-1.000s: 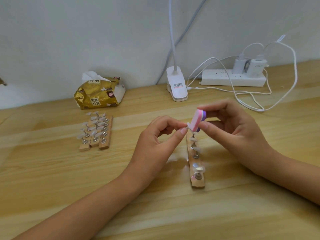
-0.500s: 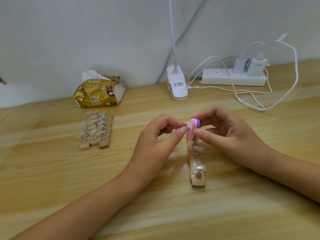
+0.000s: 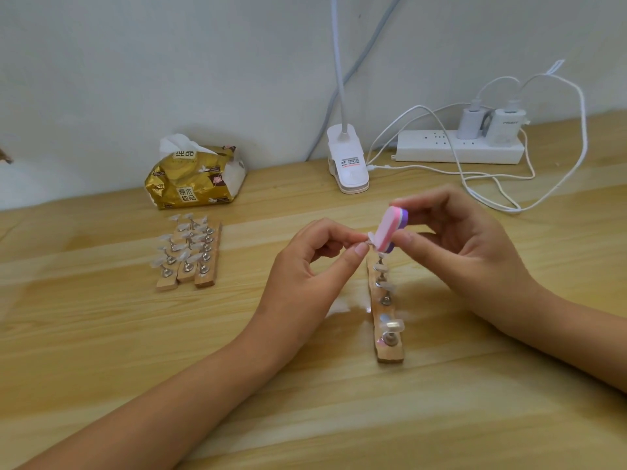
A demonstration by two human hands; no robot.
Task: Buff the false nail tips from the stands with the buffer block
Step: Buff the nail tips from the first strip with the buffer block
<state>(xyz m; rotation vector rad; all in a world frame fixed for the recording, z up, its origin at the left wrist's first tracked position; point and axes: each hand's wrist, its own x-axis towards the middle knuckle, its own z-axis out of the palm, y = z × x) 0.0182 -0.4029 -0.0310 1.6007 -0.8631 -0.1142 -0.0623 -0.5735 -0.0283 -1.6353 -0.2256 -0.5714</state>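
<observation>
Worktop (image 3: 101, 351): pale wood grain. Both forearms enter from the near edge.

Nearest item: a single wooden stand (image 3: 390, 356), right of centre, lying lengthwise away from the viewer. Metal pegs stand along it, and clear tips sit on at least three of them. Its far end lies beneath the hands.

Left hand (image 3: 305, 266): raised just left of the stand's far end. Thumb and index fingers (image 3: 360, 248) pinch one clear nail tip (image 3: 372, 237); the remaining fingers are curled toward the palm. Cannot tell whether this tip sits on a peg or is lifted free.

Right hand (image 3: 468, 252): thumb below and index above grip the buffer block (image 3: 393, 228). The block has a pink face with white and purple layers behind it and is held tilted. The pink face touches the pinched nail tip.

Farther back, left: three more stands (image 3: 186, 276) lie side by side, touching, each peg carrying a clear tip. Just behind them is a gold tissue pack (image 3: 190, 188) with white tissue poking from its top.

Far centre: the white clip base of a lamp (image 3: 347, 164), its neck rising out of view.

Far right: a white power strip (image 3: 451, 152) against the wall (image 3: 135, 62), with two white chargers (image 3: 505, 125) plugged in. White cables (image 3: 492, 178) loop onto the worktop behind the right hand.
</observation>
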